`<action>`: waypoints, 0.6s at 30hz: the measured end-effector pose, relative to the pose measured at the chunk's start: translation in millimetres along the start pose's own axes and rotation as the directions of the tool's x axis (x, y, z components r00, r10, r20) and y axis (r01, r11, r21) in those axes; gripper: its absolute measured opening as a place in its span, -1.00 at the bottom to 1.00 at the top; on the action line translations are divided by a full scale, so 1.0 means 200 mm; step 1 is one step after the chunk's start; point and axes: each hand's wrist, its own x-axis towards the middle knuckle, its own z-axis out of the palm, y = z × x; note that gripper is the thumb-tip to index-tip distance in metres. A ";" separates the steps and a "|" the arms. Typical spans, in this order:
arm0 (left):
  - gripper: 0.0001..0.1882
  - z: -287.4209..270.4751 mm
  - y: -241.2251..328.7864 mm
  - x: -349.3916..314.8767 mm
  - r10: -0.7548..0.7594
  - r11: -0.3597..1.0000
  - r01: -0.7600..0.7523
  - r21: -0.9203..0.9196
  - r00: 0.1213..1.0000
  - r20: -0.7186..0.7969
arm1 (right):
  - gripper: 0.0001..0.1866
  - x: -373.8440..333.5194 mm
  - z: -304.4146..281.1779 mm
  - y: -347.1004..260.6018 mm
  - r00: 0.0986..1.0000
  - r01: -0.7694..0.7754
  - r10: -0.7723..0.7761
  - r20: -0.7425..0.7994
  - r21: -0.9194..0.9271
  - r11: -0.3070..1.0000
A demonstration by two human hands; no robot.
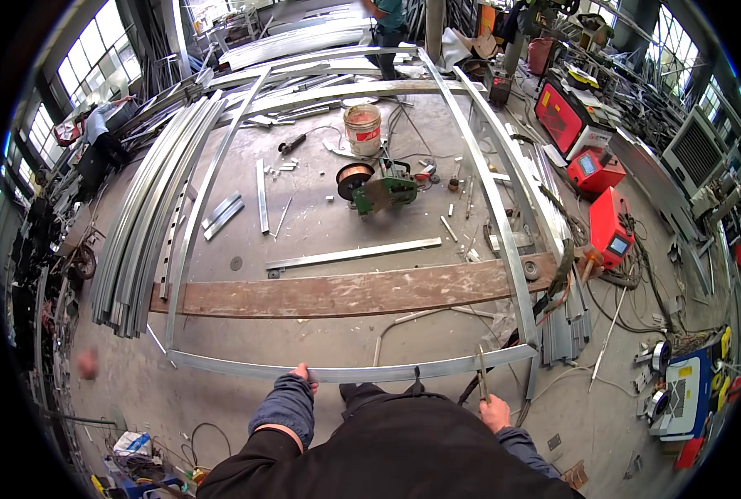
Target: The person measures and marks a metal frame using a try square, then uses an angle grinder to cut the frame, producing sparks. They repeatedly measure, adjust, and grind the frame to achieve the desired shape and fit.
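A large rectangular frame of silvery square tubing (pixel 246 366) stretches out in front of me. At its near bar, left of my body, my left hand (pixel 305 377) is closed on the edge, with part of the fingers hidden. My right hand (pixel 495 412) is wrapped round a slim, brownish, stick-like tool (pixel 483 370) that points up and away, its tip overlapping the near bar in view. I cannot make out what kind of tool it is. Beyond the near bar, a worn brown plank (pixel 345 293) runs crosswise between the frame's sides.
A bundle of long metal tubes (pixel 150 208) lies left. Inside the frame are a green machine with a wire spool (pixel 379 187), a bucket (pixel 362 129) and an angle grinder (pixel 291 143). Red machines (pixel 612 224) and cables stand right. One person (pixel 387 33) stands far off, another (pixel 104 129) far left.
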 end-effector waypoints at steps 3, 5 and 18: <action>-0.46 0.01 0.02 -0.04 -0.010 1.000 0.010 0.010 1.000 -0.019 | -0.65 0.00 0.00 0.00 1.000 0.002 -0.002 -0.007 -0.025 1.000; -0.47 0.03 0.02 -0.07 -0.014 1.000 0.015 0.012 0.999 -0.029 | -0.66 0.00 0.00 0.01 1.000 -0.002 0.002 -0.018 -0.036 0.999; -0.50 0.01 0.03 -0.07 -0.014 1.000 0.014 -0.017 1.000 0.018 | -0.67 -0.01 0.00 -0.01 0.999 -0.032 0.033 -0.020 0.046 0.998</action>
